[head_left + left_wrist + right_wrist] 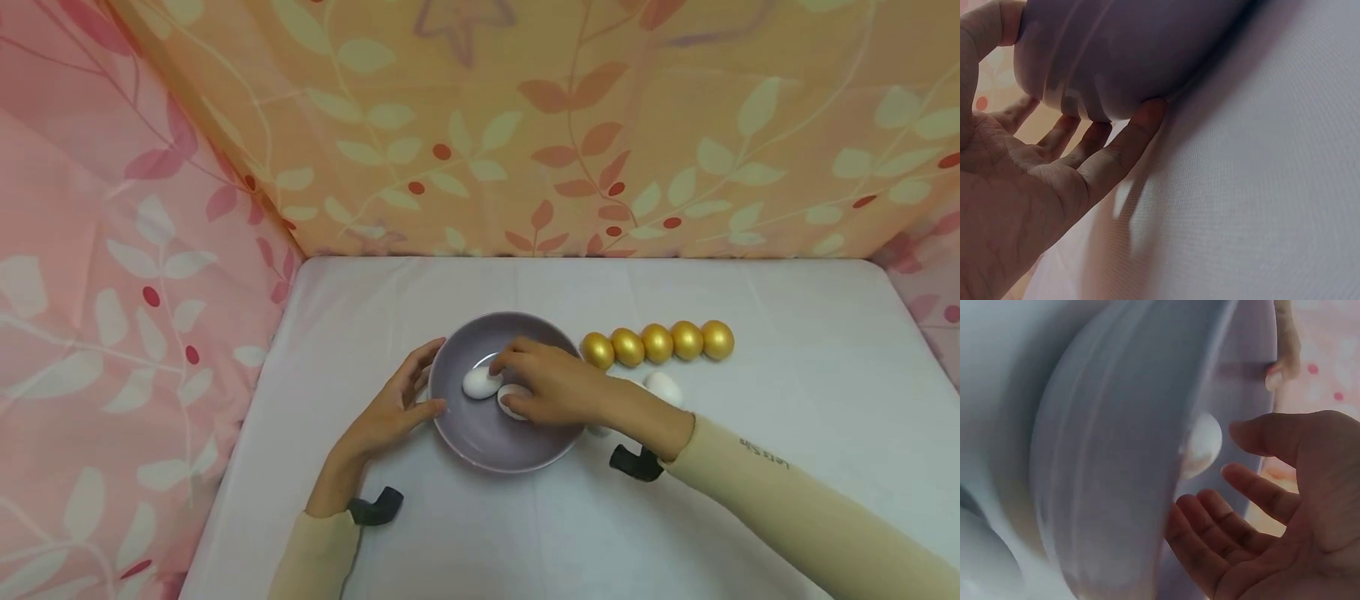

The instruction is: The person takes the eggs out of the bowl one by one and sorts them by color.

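Note:
A purple bowl [480,442] stands on the white table [750,433]. Two white eggs lie in it, one [480,383] at the left and one [512,403] partly under my right hand [528,379]. That hand hovers inside the bowl with relaxed, slightly curved fingers [1241,487] and holds nothing, the near egg [1200,447] just beyond them. My left hand [408,398] rests against the bowl's left outer wall [1116,50], with straight fingers [1129,137] at its base and the thumb at the rim.
Several golden eggs [657,342] lie in a row right of the bowl. A white egg [664,387] sits on the table behind my right wrist, and another [598,430] peeks out under it. Patterned curtains [525,125] close off the back and left.

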Action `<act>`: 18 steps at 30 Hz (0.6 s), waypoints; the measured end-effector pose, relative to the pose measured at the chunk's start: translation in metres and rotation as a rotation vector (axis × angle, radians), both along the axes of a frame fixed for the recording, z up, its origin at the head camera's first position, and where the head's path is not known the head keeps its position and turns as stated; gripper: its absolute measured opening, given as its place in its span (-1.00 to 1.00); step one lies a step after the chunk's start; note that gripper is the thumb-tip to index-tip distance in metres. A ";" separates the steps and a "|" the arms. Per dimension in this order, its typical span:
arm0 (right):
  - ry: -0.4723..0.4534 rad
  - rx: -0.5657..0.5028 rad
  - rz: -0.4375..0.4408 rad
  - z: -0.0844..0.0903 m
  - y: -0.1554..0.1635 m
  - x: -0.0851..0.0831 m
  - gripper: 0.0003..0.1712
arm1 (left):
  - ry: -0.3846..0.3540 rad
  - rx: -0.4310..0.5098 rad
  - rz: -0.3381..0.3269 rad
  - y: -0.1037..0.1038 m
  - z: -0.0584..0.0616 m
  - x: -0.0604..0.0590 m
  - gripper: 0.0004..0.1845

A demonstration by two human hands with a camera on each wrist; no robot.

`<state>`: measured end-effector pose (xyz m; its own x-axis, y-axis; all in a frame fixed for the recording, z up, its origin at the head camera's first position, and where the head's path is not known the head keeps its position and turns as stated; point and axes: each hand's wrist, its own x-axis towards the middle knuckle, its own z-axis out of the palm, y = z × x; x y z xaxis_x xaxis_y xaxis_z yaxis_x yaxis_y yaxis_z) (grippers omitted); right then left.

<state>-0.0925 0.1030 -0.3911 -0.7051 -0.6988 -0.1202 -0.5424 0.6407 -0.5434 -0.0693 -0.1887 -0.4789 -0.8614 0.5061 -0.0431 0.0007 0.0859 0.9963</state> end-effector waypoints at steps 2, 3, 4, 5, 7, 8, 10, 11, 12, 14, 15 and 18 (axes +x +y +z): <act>-0.010 0.033 0.024 0.001 -0.004 -0.003 -0.60 | 0.001 0.002 0.000 0.000 -0.001 0.000 -0.09; -0.011 0.052 0.036 0.001 -0.006 -0.004 -0.60 | 0.001 0.003 0.000 0.000 -0.001 0.000 -0.09; -0.012 0.067 0.047 0.001 -0.007 -0.005 -0.60 | 0.002 0.006 -0.001 0.000 -0.001 -0.001 -0.09; -0.003 0.081 0.061 0.001 -0.008 -0.005 -0.60 | 0.002 0.008 -0.002 0.000 -0.001 -0.001 -0.09; 0.011 0.106 0.082 0.001 -0.009 -0.006 -0.59 | -0.002 0.012 -0.006 0.001 -0.001 -0.001 -0.09; 0.019 0.113 0.095 0.000 -0.009 -0.006 -0.58 | -0.004 0.012 -0.008 0.001 -0.001 -0.001 -0.09; 0.031 0.126 0.123 -0.002 -0.010 -0.006 -0.57 | -0.008 0.012 -0.011 0.001 -0.001 -0.002 -0.09; 0.042 0.133 0.140 -0.003 -0.010 -0.006 -0.56 | -0.010 0.009 -0.009 0.001 0.000 -0.002 -0.09; 0.042 0.139 0.152 -0.003 -0.010 -0.005 -0.55 | -0.012 0.003 -0.007 0.001 0.000 -0.001 -0.09; 0.037 0.152 0.170 -0.004 -0.010 -0.004 -0.53 | -0.011 -0.005 -0.001 0.000 0.000 -0.001 -0.09; 0.030 0.161 0.175 -0.005 -0.010 -0.004 -0.52 | -0.009 -0.006 0.001 0.000 0.001 -0.001 -0.09; 0.000 0.184 0.174 -0.005 -0.009 -0.003 -0.51 | 0.001 -0.009 0.001 -0.001 0.000 0.000 -0.09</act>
